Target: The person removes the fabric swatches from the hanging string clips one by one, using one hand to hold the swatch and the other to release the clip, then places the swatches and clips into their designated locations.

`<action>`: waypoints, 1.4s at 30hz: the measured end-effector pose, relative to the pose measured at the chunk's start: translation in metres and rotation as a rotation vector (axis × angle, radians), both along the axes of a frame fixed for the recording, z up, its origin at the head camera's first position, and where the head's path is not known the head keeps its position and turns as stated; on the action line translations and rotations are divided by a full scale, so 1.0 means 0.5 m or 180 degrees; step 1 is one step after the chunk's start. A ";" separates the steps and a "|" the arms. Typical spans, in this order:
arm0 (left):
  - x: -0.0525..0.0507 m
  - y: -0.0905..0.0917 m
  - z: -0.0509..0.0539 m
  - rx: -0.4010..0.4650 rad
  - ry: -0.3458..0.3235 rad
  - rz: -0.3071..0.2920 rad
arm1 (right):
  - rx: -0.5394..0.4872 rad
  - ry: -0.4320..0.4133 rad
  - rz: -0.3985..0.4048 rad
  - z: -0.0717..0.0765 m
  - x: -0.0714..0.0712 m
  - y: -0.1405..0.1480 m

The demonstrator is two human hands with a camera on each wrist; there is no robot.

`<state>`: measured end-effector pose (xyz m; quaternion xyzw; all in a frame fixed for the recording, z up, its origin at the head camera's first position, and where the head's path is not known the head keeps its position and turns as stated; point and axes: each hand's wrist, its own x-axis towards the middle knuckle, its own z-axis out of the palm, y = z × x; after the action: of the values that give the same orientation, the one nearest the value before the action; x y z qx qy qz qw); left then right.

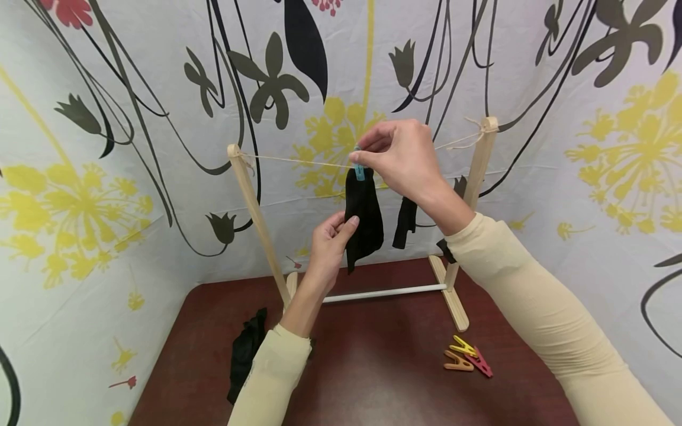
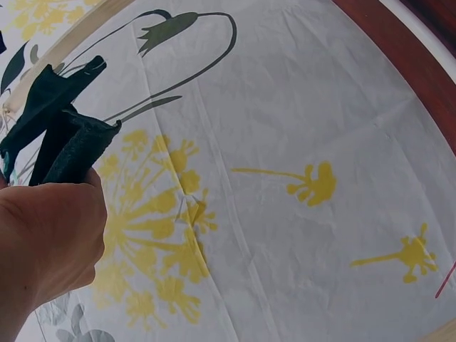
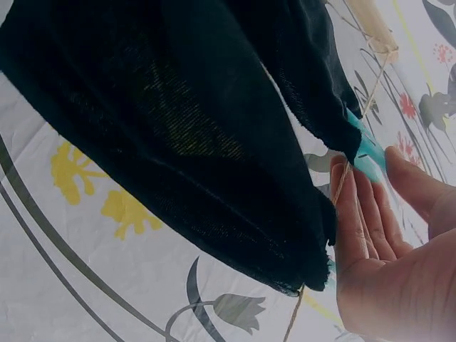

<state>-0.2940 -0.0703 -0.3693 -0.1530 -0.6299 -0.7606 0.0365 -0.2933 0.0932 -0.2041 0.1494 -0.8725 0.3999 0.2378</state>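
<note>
My right hand (image 1: 402,157) pinches a light-blue clothespin (image 1: 359,173) at the string (image 1: 303,161). Under that clothespin hangs a piece of black cloth (image 1: 367,216). Lower down, my left hand (image 1: 327,251) grips the cloth's left edge between thumb and fingers. The left wrist view has the left hand (image 2: 50,235) holding the dark cloth (image 2: 82,149), its fingertips hidden. Close up in the right wrist view, the thumb and fingers of the right hand (image 3: 399,221) are at the blue clothespin (image 3: 367,146), beside the cloth (image 3: 178,135).
A wooden stand with a left post (image 1: 258,219) and right post (image 1: 476,171) carries the string. Another black cloth (image 1: 406,222) hangs behind my right forearm. More black cloth (image 1: 247,355) lies at the table's left. Yellow, orange and red clothespins (image 1: 482,362) lie at the right.
</note>
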 end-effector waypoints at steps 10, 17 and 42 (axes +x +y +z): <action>0.005 -0.005 0.000 0.0051 0.0030 -0.0044 | -0.0157 0.0192 0.0031 -0.006 -0.001 -0.002; 0.008 -0.011 -0.008 -0.0002 0.0017 -0.0034 | -0.0242 0.0412 0.0059 -0.006 0.001 -0.002; 0.043 -0.076 -0.022 -0.0059 -0.0196 0.0176 | -0.0722 0.1009 0.0410 -0.001 0.021 0.012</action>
<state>-0.2723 -0.1081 -0.3805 -0.1123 -0.6418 -0.7577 0.0368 -0.2830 0.0992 -0.2048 0.2382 -0.7622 0.4814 0.3614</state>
